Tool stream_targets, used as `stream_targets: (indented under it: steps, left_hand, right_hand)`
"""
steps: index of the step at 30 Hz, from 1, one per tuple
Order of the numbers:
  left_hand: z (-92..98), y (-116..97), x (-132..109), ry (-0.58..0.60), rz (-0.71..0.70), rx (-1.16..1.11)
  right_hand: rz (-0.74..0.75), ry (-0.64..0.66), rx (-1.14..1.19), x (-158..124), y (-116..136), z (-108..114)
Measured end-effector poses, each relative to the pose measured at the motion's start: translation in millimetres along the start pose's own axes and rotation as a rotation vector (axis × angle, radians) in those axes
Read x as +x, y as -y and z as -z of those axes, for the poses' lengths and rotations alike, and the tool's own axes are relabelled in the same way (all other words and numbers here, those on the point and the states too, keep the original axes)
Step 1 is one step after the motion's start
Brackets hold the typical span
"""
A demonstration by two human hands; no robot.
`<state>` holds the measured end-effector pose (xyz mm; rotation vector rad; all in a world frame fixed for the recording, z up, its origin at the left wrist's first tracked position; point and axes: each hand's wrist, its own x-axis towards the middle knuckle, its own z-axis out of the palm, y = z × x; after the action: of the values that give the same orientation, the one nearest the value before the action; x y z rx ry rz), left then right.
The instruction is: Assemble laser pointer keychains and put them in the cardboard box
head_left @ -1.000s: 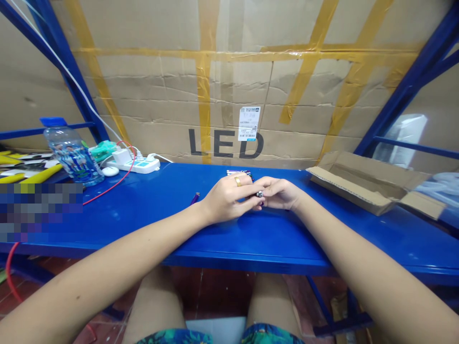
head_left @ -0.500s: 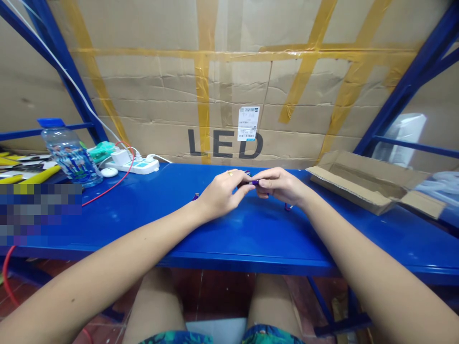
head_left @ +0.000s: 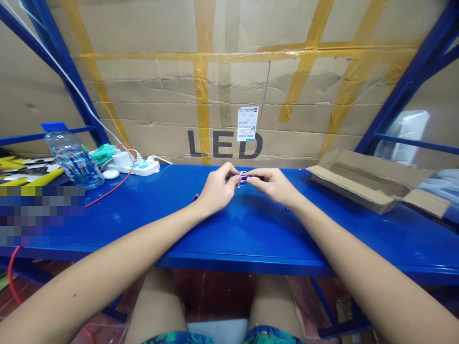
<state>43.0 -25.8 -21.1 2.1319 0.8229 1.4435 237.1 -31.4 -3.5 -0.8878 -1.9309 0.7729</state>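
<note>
Between my two hands, just above the blue tabletop (head_left: 236,234), is a small purple piece with shiny metal ends (head_left: 244,177). My left hand (head_left: 220,188) pinches its left end with thumb and fingers. From the other side, my right hand (head_left: 274,186) grips it, fingertips pressed together. Its exact kind is too small to make out, and the fingers cover much of it. Another small purple piece (head_left: 195,197) lies beside my left wrist. A further purple bit (head_left: 287,209) shows by my right wrist, mostly hidden.
An open cardboard box (head_left: 358,184) sits to the right. At the left stand a water bottle (head_left: 73,157) and a white power strip (head_left: 139,166) with a red cable (head_left: 118,184). A large cardboard sheet (head_left: 150,105) marked LED rises behind the table.
Both hands have shifted slightly left and closer together. The purple piece has turned, and more of its metal ends shows. My left fingers are more curled.
</note>
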Motion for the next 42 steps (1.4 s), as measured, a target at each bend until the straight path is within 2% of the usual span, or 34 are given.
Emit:
stream_targets:
  steps: [5, 8, 16, 19, 24, 27, 31, 35, 38, 42]
  left_hand:
    - [7.2, 11.6, 5.9, -0.003, 0.016, 0.037]
    - [9.7, 14.9, 6.6, 0.027, -0.005, 0.064]
    - [7.8, 8.7, 5.4, 0.218, -0.133, 0.322]
    - [7.4, 5.4, 4.2, 0.249, -0.130, 0.427]
    - [5.9, 4.8, 0.7, 0.310, -0.155, 0.542]
    - [6.5, 7.8, 0.5, 0.342, -0.133, 0.508]
    - [8.8, 11.6, 2.5, 0.390, -0.096, 0.463]
    - [11.6, 11.7, 4.9, 0.423, -0.096, 0.527]
    - [14.8, 9.4, 5.2, 0.490, -0.078, 0.713]
    - [17.2, 6.0, 4.4, 0.621, -0.194, 0.919]
  right_hand:
    - [-0.150, 0.088, 0.095, -1.2, 2.9, 13.8]
    - [-0.174, 0.089, 0.081, -1.6, 2.3, 19.4]
    - [-0.172, 0.123, 0.016, -0.8, -1.7, 6.6]
    - [-0.107, 0.086, -0.163, -0.8, -3.7, 5.0]
    - [0.094, 0.051, -0.356, -0.5, -4.9, 2.7]
    - [0.166, 0.063, -0.434, -1.1, -5.1, 0.0]
    - [0.186, 0.099, -0.507, -1.8, -8.7, -3.2]
    - [0.159, 0.193, -0.542, -1.7, -15.0, -1.6]
    - [0.064, 0.223, -0.622, -1.6, -19.2, 3.4]
    - [-0.047, 0.280, -0.698, -1.5, -23.1, 7.9]
